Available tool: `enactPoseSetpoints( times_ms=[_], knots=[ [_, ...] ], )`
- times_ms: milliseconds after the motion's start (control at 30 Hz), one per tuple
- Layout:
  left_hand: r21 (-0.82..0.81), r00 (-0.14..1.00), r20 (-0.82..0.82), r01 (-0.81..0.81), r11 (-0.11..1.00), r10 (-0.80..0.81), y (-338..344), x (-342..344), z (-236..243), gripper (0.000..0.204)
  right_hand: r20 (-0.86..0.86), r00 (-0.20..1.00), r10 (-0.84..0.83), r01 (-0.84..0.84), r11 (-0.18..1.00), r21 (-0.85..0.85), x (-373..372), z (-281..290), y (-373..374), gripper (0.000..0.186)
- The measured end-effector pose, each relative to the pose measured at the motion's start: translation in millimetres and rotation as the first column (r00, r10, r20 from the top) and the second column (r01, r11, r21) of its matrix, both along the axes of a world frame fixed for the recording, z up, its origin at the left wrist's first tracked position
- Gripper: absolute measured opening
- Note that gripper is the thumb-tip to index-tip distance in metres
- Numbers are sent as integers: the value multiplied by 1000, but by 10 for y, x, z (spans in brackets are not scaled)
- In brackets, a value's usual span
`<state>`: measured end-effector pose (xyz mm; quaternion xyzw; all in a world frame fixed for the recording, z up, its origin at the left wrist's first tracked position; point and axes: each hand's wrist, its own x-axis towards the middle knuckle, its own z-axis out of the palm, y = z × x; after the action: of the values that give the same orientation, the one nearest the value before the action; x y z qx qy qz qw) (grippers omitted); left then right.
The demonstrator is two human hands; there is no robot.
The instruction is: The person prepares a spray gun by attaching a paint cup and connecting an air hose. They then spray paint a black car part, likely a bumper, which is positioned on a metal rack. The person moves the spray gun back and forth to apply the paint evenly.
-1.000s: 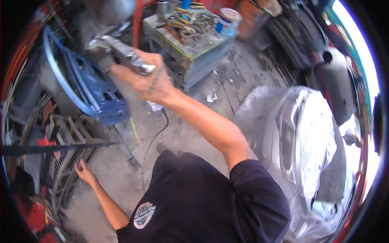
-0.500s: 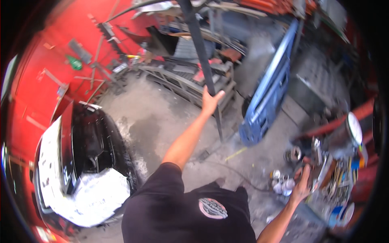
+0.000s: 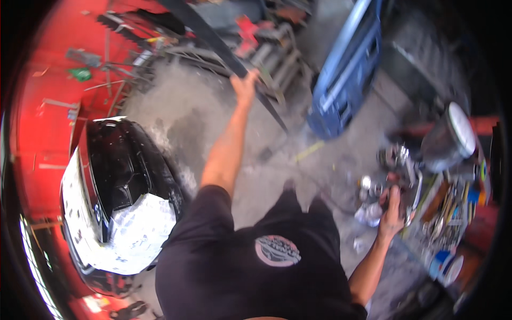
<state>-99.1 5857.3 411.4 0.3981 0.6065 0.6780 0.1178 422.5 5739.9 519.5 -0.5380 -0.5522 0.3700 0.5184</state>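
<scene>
My left hand [image 3: 244, 89], arm stretched forward, is closed round a long, dark, flat strip [image 3: 213, 45]. The strip slants from the upper left down toward the floor, and its lower end narrows. On the right, my right hand [image 3: 392, 216] is closed beside a cluttered work surface, next to small jars and metal items [image 3: 368, 184]. A small dark shape shows at its fingers, but blur hides what it is.
A blue car body panel [image 3: 338, 101] stands ahead to the right. To the left sits a black car part [image 3: 120, 160], partly covered with white paper [image 3: 141, 226]. A large pail [image 3: 448, 138] and tools [image 3: 445, 213] are at right. Metal racks stand ahead by a red wall [image 3: 40, 122].
The view has tipped downward, so the panel and racks sit higher. My left hand has shifted left with the strip, which now leans more. My right hand stays near the cluttered surface.
</scene>
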Motion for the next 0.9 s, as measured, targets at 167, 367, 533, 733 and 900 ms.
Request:
enactPoseSetpoints(
  times_ms=[167,367,533,733,900],
  knots=[
    [-36,988,151,-27,999,32,130,135,56,11,43,999,8,-5,997,-77,308,269,-115,36],
    [-11,988,153,-7,1000,9,72,3,-25,12,-6,1000,17,-17,999,-29,495,376,-228,43],
    [-36,985,170,-17,999,23,-11,37,34,12,12,1000,-25,25,1000,14,504,549,-349,46],
    [-27,980,196,-8,1000,13,-249,30,-18,11,-31,999,21,-19,997,77,714,641,-361,46],
    [-21,982,190,-14,1000,18,-447,42,51,12,-91,992,83,-73,992,107,745,715,-363,43]
  ],
)
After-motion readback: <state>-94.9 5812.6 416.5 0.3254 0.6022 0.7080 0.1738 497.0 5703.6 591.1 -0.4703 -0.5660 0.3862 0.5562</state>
